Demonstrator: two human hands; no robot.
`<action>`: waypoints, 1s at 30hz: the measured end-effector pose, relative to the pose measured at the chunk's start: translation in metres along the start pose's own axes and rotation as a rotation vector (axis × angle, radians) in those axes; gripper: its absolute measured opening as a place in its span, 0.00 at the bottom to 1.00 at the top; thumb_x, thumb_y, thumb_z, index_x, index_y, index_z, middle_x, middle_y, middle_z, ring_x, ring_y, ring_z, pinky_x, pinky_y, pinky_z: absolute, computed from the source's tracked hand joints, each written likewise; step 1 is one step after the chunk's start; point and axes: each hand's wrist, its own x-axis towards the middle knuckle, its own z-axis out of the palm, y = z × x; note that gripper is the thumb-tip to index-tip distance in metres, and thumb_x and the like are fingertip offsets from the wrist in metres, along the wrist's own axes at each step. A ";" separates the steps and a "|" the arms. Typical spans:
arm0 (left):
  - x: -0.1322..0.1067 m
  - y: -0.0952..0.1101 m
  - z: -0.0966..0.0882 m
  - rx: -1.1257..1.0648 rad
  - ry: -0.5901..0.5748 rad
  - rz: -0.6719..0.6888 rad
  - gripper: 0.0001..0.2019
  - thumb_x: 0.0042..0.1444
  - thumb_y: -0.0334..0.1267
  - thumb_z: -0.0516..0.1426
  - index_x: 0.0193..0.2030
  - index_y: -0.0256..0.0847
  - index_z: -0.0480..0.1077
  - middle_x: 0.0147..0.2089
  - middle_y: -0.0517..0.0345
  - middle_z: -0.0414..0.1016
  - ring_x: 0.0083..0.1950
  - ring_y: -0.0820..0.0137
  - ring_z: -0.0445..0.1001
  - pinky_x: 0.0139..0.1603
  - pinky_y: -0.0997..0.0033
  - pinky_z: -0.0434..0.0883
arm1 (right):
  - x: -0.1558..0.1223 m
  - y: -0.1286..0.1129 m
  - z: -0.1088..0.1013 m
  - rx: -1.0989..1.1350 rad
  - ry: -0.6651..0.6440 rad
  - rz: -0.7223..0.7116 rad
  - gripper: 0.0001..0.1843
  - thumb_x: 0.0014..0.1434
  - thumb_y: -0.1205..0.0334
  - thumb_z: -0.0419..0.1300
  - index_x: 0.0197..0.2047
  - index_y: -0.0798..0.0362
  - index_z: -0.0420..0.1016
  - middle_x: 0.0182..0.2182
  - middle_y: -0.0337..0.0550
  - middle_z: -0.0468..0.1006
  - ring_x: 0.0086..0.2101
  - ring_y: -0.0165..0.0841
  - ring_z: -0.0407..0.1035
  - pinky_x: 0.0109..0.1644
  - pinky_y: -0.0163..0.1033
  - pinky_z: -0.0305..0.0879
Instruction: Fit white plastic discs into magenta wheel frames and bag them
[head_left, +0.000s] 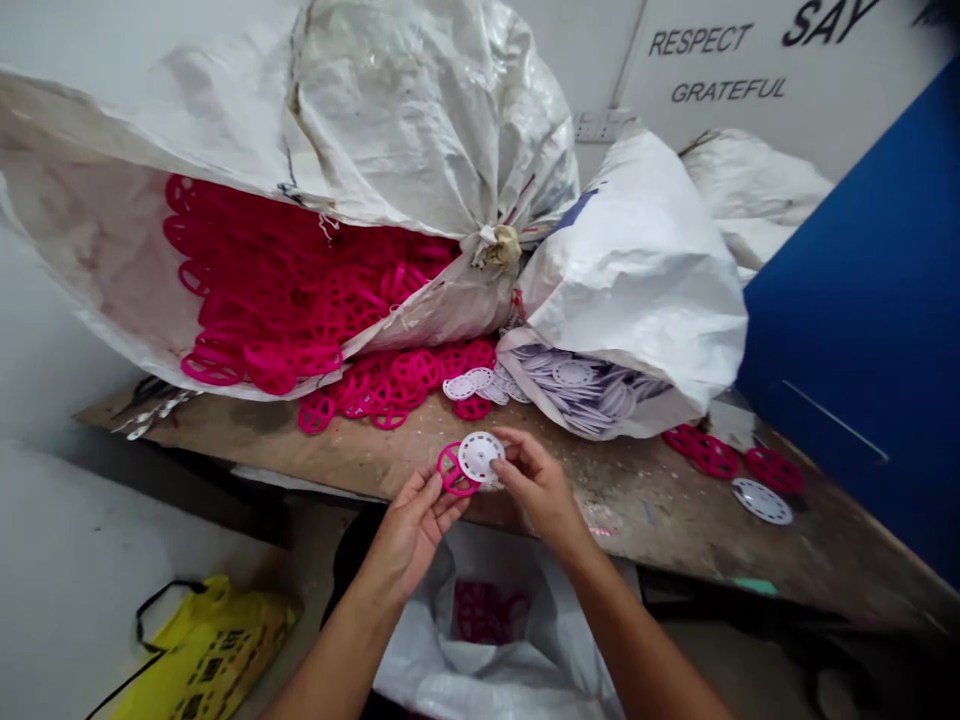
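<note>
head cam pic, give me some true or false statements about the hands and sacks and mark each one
1. The left hand holds a magenta plastic disc. True.
2. The right hand is empty. False: it holds a white perforated disc.
3. A white woven sack holds magenta discs above a wooden workbench. True.
4. The open white plastic bag below the hands holds only white discs. False: magenta pieces lie in it.

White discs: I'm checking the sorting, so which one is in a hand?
The white disc gripped by the right hand, overlapping a magenta wheel. The other white discs lie loose, like the disc on the table.
</note>
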 end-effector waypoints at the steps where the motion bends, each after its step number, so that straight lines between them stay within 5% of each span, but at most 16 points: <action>1: 0.000 -0.004 0.003 0.025 0.000 0.007 0.14 0.51 0.38 0.62 0.45 0.39 0.68 0.43 0.55 0.77 0.41 0.72 0.76 0.47 0.68 0.71 | -0.004 0.000 0.001 -0.090 -0.006 -0.038 0.21 0.55 0.61 0.59 0.53 0.50 0.70 0.35 0.42 0.74 0.33 0.33 0.68 0.39 0.38 0.65; 7: -0.003 -0.014 0.003 0.401 0.029 0.156 0.18 0.57 0.46 0.55 0.50 0.38 0.69 0.47 0.50 0.76 0.44 0.66 0.75 0.40 0.70 0.72 | -0.020 0.001 0.001 -0.288 -0.043 -0.207 0.15 0.60 0.63 0.54 0.48 0.51 0.76 0.42 0.47 0.74 0.43 0.36 0.68 0.47 0.39 0.64; 12: -0.004 -0.016 -0.002 0.768 0.037 0.399 0.17 0.58 0.45 0.54 0.49 0.39 0.72 0.50 0.50 0.75 0.53 0.62 0.71 0.55 0.64 0.66 | -0.018 0.004 -0.001 -0.283 -0.101 -0.145 0.13 0.61 0.60 0.53 0.43 0.51 0.77 0.36 0.44 0.77 0.38 0.34 0.70 0.42 0.37 0.64; 17: -0.008 -0.017 -0.001 0.662 -0.098 0.205 0.24 0.56 0.45 0.55 0.58 0.39 0.62 0.50 0.48 0.74 0.45 0.62 0.75 0.43 0.65 0.73 | -0.021 0.003 -0.005 -0.088 -0.106 0.050 0.15 0.61 0.57 0.52 0.45 0.53 0.74 0.30 0.40 0.75 0.27 0.30 0.67 0.33 0.35 0.63; 21: -0.016 -0.017 -0.003 0.683 -0.130 0.154 0.25 0.55 0.42 0.57 0.59 0.39 0.59 0.45 0.50 0.76 0.36 0.66 0.78 0.35 0.70 0.73 | -0.030 0.004 -0.007 0.077 -0.228 0.107 0.17 0.56 0.58 0.58 0.49 0.52 0.69 0.35 0.40 0.75 0.32 0.30 0.69 0.35 0.34 0.65; 26: -0.026 -0.021 -0.015 0.764 -0.153 0.090 0.22 0.56 0.42 0.55 0.57 0.39 0.62 0.40 0.52 0.77 0.33 0.67 0.77 0.33 0.72 0.72 | -0.037 0.009 -0.013 -0.097 -0.375 0.048 0.14 0.57 0.60 0.59 0.47 0.50 0.69 0.30 0.36 0.74 0.30 0.29 0.67 0.33 0.32 0.62; 30: -0.034 -0.011 -0.028 1.007 -0.256 0.065 0.23 0.51 0.40 0.59 0.55 0.43 0.67 0.41 0.55 0.78 0.28 0.71 0.75 0.28 0.75 0.69 | -0.003 0.003 -0.026 -0.421 -0.448 -0.066 0.14 0.54 0.61 0.62 0.45 0.51 0.73 0.33 0.39 0.76 0.31 0.30 0.69 0.33 0.32 0.62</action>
